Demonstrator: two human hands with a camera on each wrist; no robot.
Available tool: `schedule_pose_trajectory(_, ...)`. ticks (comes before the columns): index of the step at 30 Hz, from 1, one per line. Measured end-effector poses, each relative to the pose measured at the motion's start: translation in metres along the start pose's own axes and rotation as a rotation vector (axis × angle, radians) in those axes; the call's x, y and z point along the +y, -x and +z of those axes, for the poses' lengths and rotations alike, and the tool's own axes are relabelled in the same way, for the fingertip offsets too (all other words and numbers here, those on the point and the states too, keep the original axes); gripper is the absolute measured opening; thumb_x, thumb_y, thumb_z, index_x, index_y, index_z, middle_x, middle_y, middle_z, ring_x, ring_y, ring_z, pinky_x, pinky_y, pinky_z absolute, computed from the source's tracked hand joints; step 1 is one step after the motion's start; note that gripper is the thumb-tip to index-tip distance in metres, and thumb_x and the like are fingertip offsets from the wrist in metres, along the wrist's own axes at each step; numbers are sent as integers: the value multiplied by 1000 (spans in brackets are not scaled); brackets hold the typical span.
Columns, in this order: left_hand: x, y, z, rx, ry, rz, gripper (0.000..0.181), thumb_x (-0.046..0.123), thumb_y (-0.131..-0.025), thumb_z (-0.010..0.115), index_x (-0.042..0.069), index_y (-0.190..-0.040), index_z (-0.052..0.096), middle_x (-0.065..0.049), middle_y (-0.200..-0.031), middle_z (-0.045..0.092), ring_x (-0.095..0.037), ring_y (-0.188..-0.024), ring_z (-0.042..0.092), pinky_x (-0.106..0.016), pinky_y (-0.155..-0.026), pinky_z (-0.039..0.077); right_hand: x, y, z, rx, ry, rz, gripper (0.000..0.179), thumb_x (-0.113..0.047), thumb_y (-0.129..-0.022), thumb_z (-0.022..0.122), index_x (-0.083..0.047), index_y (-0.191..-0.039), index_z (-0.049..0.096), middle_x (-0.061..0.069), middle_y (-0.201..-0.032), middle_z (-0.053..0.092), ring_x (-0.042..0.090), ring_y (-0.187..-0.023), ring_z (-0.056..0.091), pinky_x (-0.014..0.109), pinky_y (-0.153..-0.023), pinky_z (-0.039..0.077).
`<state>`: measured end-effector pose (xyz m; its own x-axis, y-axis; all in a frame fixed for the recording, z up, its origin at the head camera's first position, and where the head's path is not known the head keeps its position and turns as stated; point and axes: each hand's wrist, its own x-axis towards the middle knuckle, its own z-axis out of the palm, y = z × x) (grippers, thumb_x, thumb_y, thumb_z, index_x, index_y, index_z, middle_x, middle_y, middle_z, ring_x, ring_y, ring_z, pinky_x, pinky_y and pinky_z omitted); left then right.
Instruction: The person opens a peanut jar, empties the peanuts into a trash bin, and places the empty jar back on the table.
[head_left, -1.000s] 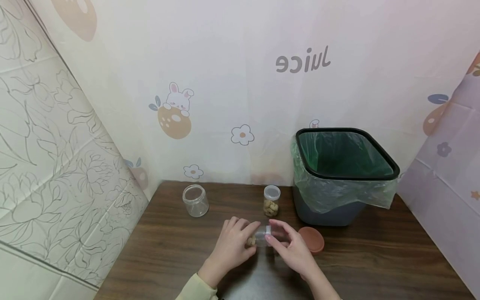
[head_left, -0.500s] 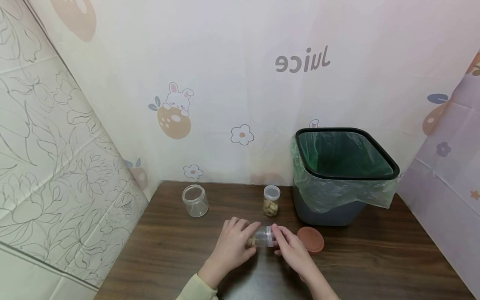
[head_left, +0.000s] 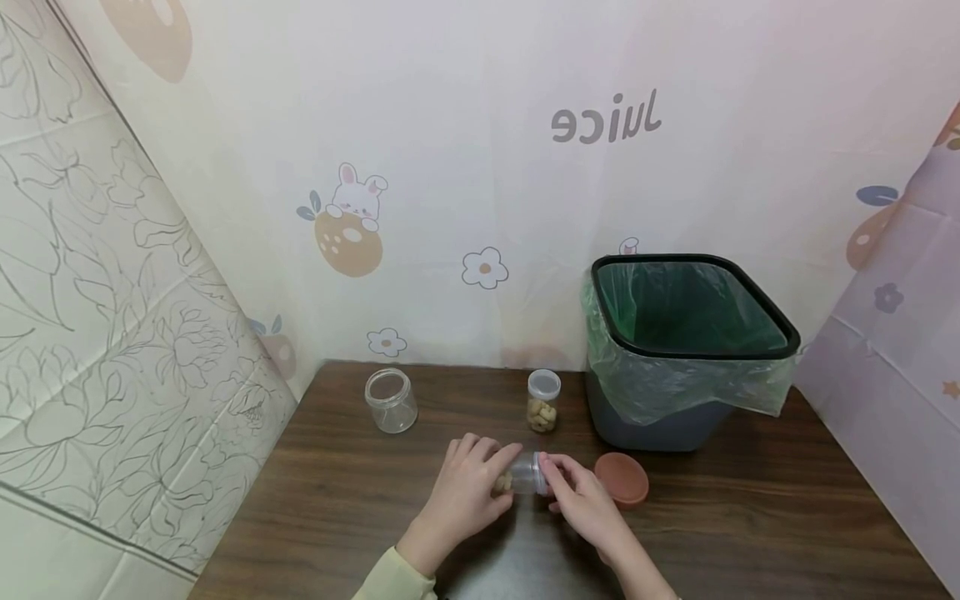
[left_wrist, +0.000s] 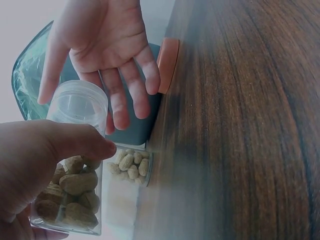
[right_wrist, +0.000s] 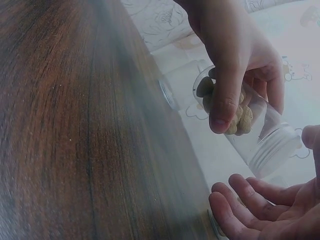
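Note:
My left hand grips a clear jar around its body, its thumb across the side in the left wrist view. Peanuts lie in the bottom of the jar. The jar is tipped on its side in the head view, its ridged, whitish-clear lid pointing right. Beside that lid is my right hand, palm turned toward it. Its fingers are spread and loosely bent, not wrapped round the jar, and the thumb is close to the lid's edge.
An orange-brown lid lies right of my right hand. Behind stands another lidded jar of peanuts. An open glass jar is at the back left. The bin with a green liner fills the back right of the table.
My right hand, earlier reaching over the jar's lid, has drawn back to the right, uncovering more of the ridged end. The left hand and jar have barely moved.

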<state>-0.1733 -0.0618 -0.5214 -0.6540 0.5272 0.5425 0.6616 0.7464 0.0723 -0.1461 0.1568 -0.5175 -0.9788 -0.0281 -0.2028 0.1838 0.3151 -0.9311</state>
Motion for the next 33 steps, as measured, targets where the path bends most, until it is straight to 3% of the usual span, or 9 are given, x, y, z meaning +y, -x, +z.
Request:
schedule_pose_trajectory(10, -1, 0, 2, 6, -9, 11, 69, 31, -70, 100, 24, -134, 75, 3, -108, 72, -20, -100, 62, -41, -85, 50, 0, -1, -1, -12, -22, -29, 69, -66, -104, 62, -6, -138, 69, 8, -119, 73, 24, -99, 74, 42, -83, 64)
schedule_pose_trajectory(19, -2, 0, 2, 26, -11, 20, 69, 31, -69, 101, 23, -133, 76, 2, -107, 72, -20, -98, 62, -41, -84, 50, -1, 0, -3, -36, -49, -79, 57, -46, -107, 69, -2, -144, 66, 10, -125, 73, 21, -102, 74, 40, -84, 64)
schedule_pose_trajectory(25, -2, 0, 1, 18, -8, 13, 69, 32, -69, 101, 22, -132, 76, 2, -107, 72, -21, -99, 61, -42, -85, 50, -3, 1, -6, -33, -65, -100, 50, -34, -104, 76, -10, -147, 67, 8, -124, 74, 22, -105, 73, 35, -82, 61)
schedule_pose_trajectory(33, -1, -1, -1, 8, -8, 5, 68, 32, -70, 100, 23, -133, 75, 2, -108, 72, -21, -99, 62, -42, -85, 50, 0, -1, -8, -54, -108, -196, 50, -17, -100, 81, -9, -147, 64, 12, -138, 70, 26, -123, 69, 28, -95, 59)
